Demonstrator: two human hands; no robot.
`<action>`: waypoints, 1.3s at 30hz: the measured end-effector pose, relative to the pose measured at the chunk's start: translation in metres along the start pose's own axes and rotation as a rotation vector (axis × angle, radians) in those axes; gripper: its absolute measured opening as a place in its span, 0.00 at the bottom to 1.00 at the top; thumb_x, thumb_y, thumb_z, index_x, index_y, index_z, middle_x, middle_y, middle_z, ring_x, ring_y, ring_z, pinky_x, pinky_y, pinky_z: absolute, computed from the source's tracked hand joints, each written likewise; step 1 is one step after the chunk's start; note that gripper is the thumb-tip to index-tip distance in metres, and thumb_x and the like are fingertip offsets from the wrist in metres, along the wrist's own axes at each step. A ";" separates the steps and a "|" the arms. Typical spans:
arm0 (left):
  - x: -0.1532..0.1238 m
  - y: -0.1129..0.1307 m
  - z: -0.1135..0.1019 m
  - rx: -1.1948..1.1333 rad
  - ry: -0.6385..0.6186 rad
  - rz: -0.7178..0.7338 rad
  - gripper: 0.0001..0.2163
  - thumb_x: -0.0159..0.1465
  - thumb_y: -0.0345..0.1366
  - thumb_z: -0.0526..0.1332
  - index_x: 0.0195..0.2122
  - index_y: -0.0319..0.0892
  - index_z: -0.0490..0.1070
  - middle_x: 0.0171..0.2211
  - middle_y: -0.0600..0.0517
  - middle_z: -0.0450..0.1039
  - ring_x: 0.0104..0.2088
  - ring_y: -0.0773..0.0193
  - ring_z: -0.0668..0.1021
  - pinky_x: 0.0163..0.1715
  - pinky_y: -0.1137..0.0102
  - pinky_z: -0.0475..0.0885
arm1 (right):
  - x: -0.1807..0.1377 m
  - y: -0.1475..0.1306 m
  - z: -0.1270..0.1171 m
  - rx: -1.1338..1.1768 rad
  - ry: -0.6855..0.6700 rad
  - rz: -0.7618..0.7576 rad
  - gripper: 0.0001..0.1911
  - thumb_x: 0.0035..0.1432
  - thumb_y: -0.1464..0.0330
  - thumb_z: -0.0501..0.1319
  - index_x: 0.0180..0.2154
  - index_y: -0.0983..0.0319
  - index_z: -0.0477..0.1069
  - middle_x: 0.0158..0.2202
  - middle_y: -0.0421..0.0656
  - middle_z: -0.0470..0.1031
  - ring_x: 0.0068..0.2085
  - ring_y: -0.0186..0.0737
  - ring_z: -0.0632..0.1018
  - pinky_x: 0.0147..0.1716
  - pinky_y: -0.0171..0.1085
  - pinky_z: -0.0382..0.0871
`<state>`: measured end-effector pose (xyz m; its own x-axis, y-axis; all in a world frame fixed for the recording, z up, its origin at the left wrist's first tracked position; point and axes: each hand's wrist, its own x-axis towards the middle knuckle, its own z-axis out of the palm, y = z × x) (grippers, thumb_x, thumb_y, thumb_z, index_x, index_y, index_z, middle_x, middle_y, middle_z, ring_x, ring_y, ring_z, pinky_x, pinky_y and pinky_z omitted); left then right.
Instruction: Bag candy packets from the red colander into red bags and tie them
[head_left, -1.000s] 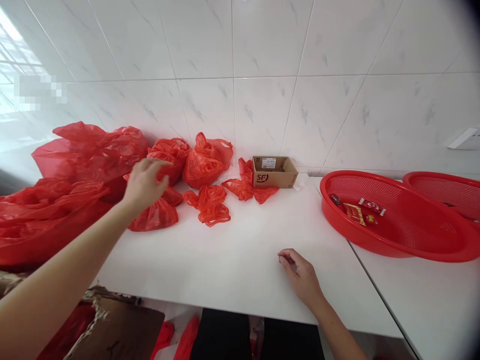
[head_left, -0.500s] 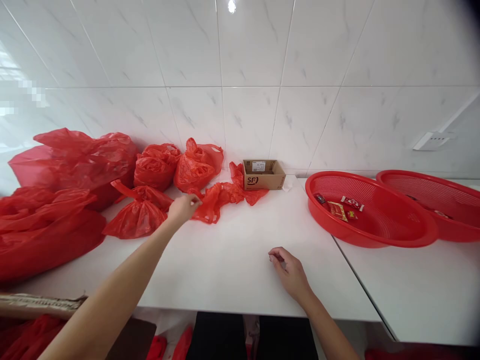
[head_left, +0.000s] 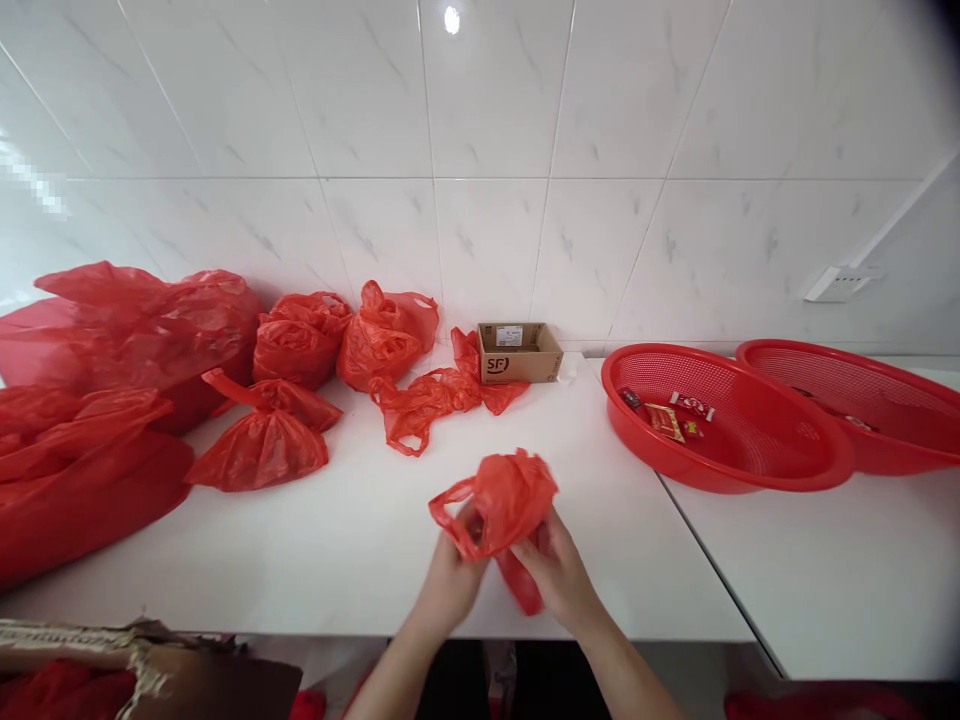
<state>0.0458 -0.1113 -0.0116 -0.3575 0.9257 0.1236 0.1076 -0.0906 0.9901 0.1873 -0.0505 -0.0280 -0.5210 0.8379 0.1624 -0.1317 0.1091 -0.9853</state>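
Observation:
A crumpled red plastic bag [head_left: 510, 500] is held up over the front of the white table, with one loop handle hanging out to the left and a strip dangling below. My left hand [head_left: 457, 575] grips its left side, the fingers partly hidden by the plastic. On the other side my right hand [head_left: 555, 570] is closed on the bag too. Behind them lies a loose, flattened red bag [head_left: 424, 400], partly under a small open cardboard box [head_left: 517, 365]. A tied, filled red bag [head_left: 262, 440] sits to the left.
More full red bags [head_left: 390, 335] line the wall at the left. Two red plastic baskets [head_left: 795, 475] stand at the right, the nearer with several wrapped snacks [head_left: 667, 420]. A torn cardboard carton [head_left: 187, 680] is below the table's front left edge. A seam crosses the table at right.
My left hand has come from the bags at the left back to the front middle. Both hands now hold a red plastic bag between them. The view has shifted slightly.

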 end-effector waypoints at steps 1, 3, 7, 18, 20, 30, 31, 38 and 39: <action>-0.008 -0.005 0.006 -0.021 -0.033 -0.043 0.12 0.57 0.46 0.64 0.39 0.48 0.75 0.40 0.46 0.78 0.43 0.49 0.79 0.43 0.59 0.75 | 0.000 -0.003 0.003 0.016 0.019 0.006 0.18 0.60 0.56 0.60 0.48 0.58 0.68 0.45 0.46 0.75 0.42 0.43 0.76 0.43 0.40 0.71; -0.015 -0.011 0.003 -0.075 -0.061 -0.115 0.10 0.58 0.46 0.64 0.35 0.48 0.73 0.37 0.48 0.77 0.42 0.51 0.78 0.46 0.59 0.73 | 0.001 -0.005 0.004 0.061 0.107 0.053 0.15 0.60 0.56 0.59 0.41 0.59 0.70 0.40 0.46 0.76 0.39 0.42 0.76 0.39 0.39 0.71; -0.012 -0.008 -0.034 -0.144 -0.052 -0.171 0.13 0.60 0.48 0.61 0.27 0.45 0.66 0.27 0.54 0.70 0.33 0.61 0.74 0.44 0.62 0.71 | 0.003 -0.001 -0.012 0.182 0.261 0.108 0.15 0.58 0.55 0.61 0.37 0.59 0.68 0.29 0.41 0.71 0.31 0.39 0.73 0.31 0.37 0.69; -0.037 -0.018 -0.038 -0.115 0.156 -0.199 0.25 0.52 0.42 0.66 0.52 0.55 0.63 0.48 0.48 0.73 0.45 0.51 0.78 0.44 0.60 0.73 | -0.010 -0.028 0.009 -0.186 0.054 0.033 0.21 0.55 0.56 0.64 0.48 0.56 0.69 0.39 0.43 0.75 0.39 0.41 0.75 0.40 0.38 0.70; -0.034 -0.021 -0.029 -0.160 0.127 -0.207 0.22 0.48 0.42 0.68 0.45 0.53 0.68 0.42 0.47 0.76 0.40 0.49 0.79 0.40 0.58 0.75 | -0.016 -0.032 0.025 -0.243 -0.100 -0.041 0.28 0.51 0.60 0.68 0.54 0.53 0.67 0.52 0.44 0.71 0.51 0.45 0.72 0.50 0.41 0.67; -0.023 -0.015 -0.048 0.233 0.151 -0.217 0.11 0.52 0.32 0.55 0.37 0.50 0.63 0.31 0.56 0.66 0.20 0.66 0.71 0.14 0.72 0.65 | 0.005 -0.022 -0.013 0.321 0.287 0.097 0.12 0.57 0.59 0.62 0.29 0.59 0.65 0.28 0.37 0.70 0.30 0.36 0.72 0.30 0.34 0.67; -0.021 -0.016 -0.059 0.307 0.181 -0.200 0.11 0.51 0.32 0.55 0.36 0.50 0.64 0.31 0.56 0.66 0.20 0.66 0.71 0.15 0.72 0.65 | 0.008 -0.025 -0.023 0.376 0.344 0.103 0.13 0.56 0.58 0.63 0.29 0.59 0.65 0.27 0.37 0.70 0.30 0.35 0.72 0.30 0.34 0.67; -0.018 -0.019 -0.122 0.456 0.337 -0.209 0.07 0.52 0.32 0.55 0.33 0.47 0.68 0.29 0.54 0.72 0.22 0.62 0.73 0.22 0.70 0.67 | 0.006 -0.056 -0.071 0.372 0.673 -0.031 0.14 0.55 0.58 0.64 0.29 0.60 0.64 0.27 0.37 0.68 0.28 0.32 0.72 0.28 0.32 0.68; -0.019 -0.019 -0.121 0.441 0.315 -0.207 0.06 0.53 0.34 0.56 0.33 0.47 0.68 0.30 0.54 0.73 0.25 0.61 0.75 0.24 0.69 0.68 | 0.002 -0.061 -0.064 0.283 0.601 -0.061 0.14 0.56 0.58 0.63 0.29 0.60 0.64 0.28 0.38 0.70 0.28 0.33 0.72 0.28 0.33 0.68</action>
<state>-0.0621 -0.1715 -0.0241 -0.6636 0.7480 0.0110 0.3582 0.3047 0.8825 0.2483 -0.0208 0.0287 0.0439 0.9959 0.0784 -0.4049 0.0895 -0.9100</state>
